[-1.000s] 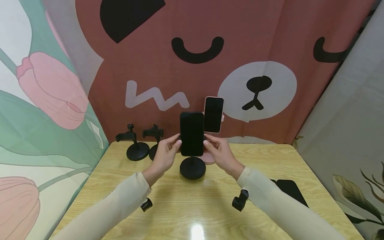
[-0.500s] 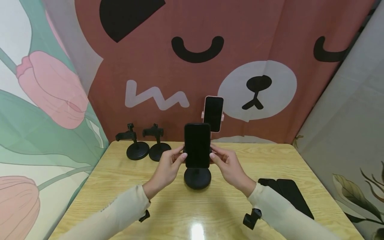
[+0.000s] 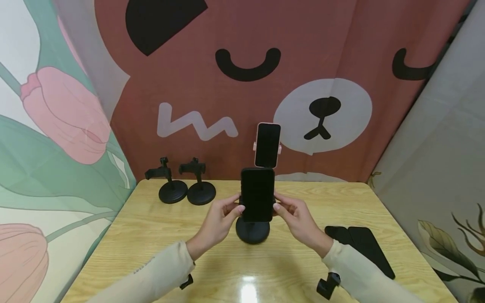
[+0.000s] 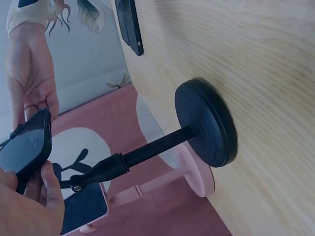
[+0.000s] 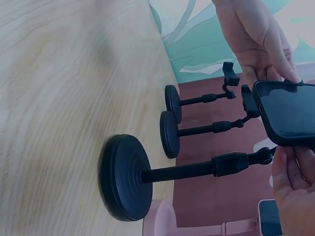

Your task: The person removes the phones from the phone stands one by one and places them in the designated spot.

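Note:
A black phone (image 3: pixel 257 195) sits upright in a black phone stand (image 3: pixel 252 232), screen toward me. My left hand (image 3: pixel 219 219) pinches its left edge, thumb in front and fingers behind. At the opposite edge my right hand (image 3: pixel 301 221) grips in the same way. In the left wrist view, the stand's pole (image 4: pixel 157 147) runs from a joint behind the phone down to the round base (image 4: pixel 209 123). The base is at the tabletop; I cannot tell whether it fully touches. The clamp is mostly hidden behind the phone and fingers.
Behind stands a pink phone holder (image 5: pixel 160 219) bearing another phone (image 3: pixel 267 145). Two black phone stands without phones, one (image 3: pixel 173 191) beside the other (image 3: pixel 201 192), are at the back left. Two flat black phones (image 3: pixel 361 246) lie at the right of the wooden table (image 3: pixel 151 235).
Both hands have brought the black stand and its phone toward me and to the right. The pink holder's phone and the two stands at the left stay in place.

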`<action>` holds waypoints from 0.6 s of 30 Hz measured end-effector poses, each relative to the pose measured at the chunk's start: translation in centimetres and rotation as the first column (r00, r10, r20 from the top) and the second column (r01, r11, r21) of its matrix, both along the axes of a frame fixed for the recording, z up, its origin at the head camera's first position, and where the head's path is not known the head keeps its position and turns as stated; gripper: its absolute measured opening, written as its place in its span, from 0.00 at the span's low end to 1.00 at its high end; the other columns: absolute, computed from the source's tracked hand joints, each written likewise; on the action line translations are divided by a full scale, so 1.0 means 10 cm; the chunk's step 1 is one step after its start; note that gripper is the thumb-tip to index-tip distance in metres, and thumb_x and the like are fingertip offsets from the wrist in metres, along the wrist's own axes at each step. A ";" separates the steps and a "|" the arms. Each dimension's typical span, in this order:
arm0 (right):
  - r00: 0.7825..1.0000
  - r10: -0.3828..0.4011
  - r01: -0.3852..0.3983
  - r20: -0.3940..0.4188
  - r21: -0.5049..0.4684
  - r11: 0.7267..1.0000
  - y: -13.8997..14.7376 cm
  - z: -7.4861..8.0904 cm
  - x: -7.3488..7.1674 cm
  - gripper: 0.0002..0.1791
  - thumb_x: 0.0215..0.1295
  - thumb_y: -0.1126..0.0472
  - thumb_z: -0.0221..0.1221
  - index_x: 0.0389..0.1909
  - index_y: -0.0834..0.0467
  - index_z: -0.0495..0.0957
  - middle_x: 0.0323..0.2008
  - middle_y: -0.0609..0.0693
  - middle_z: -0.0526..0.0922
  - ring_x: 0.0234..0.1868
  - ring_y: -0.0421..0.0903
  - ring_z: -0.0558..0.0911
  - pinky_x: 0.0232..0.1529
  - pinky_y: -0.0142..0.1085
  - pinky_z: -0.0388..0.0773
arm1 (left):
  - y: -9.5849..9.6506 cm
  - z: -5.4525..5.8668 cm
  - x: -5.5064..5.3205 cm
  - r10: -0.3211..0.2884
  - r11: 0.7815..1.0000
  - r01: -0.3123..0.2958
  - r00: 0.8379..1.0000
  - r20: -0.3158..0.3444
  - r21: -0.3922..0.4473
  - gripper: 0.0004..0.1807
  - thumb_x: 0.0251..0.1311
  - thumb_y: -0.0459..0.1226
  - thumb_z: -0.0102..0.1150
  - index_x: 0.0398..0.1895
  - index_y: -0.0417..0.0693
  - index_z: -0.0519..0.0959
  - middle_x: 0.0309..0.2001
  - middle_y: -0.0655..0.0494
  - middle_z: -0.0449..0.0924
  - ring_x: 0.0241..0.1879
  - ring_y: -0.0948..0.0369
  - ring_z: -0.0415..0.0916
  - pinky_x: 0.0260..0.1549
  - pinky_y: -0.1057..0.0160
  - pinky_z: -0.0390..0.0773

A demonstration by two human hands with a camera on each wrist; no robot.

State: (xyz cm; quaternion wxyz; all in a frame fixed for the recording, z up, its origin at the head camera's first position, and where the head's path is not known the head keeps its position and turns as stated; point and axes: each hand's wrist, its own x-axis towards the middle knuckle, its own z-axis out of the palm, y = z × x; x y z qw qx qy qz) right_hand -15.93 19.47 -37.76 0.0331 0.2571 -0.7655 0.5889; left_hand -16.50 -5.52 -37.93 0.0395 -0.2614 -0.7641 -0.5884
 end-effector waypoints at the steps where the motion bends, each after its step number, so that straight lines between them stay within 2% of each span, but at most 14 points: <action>1: 1.000 -0.004 0.004 0.002 0.010 1.000 0.01 -0.01 0.01 0.25 0.80 0.64 0.48 0.71 0.74 0.62 0.55 0.73 0.81 0.42 0.35 0.87 0.52 0.25 0.80 | 0.00 -0.01 0.00 -0.005 1.000 0.005 1.000 -0.002 0.002 0.25 0.72 0.32 0.55 0.67 0.27 0.69 0.54 0.33 0.83 0.39 0.56 0.86 0.43 0.69 0.83; 6: 1.000 -0.015 0.014 0.026 0.034 0.999 0.05 -0.04 0.04 0.25 0.80 0.63 0.47 0.72 0.72 0.63 0.52 0.69 0.84 0.42 0.36 0.87 0.54 0.24 0.79 | 0.02 -0.02 0.01 -0.024 1.000 0.024 1.000 -0.001 0.017 0.25 0.72 0.33 0.55 0.68 0.28 0.69 0.51 0.34 0.85 0.38 0.58 0.85 0.43 0.69 0.84; 12: 0.999 -0.014 0.012 0.049 0.033 0.999 0.09 -0.05 0.07 0.26 0.81 0.62 0.47 0.72 0.72 0.62 0.54 0.69 0.84 0.43 0.36 0.87 0.54 0.26 0.80 | 0.04 -0.02 0.03 -0.035 0.999 0.035 0.999 0.004 0.012 0.25 0.73 0.35 0.54 0.69 0.31 0.70 0.49 0.36 0.86 0.39 0.61 0.86 0.44 0.69 0.83; 18: 0.998 -0.005 0.005 0.057 0.002 1.000 0.11 -0.08 0.09 0.26 0.81 0.63 0.46 0.72 0.74 0.61 0.53 0.72 0.83 0.43 0.36 0.87 0.54 0.26 0.80 | 0.06 -0.01 0.03 -0.054 0.999 0.054 0.998 0.009 -0.007 0.25 0.74 0.35 0.54 0.69 0.30 0.69 0.53 0.37 0.85 0.44 0.55 0.87 0.46 0.68 0.84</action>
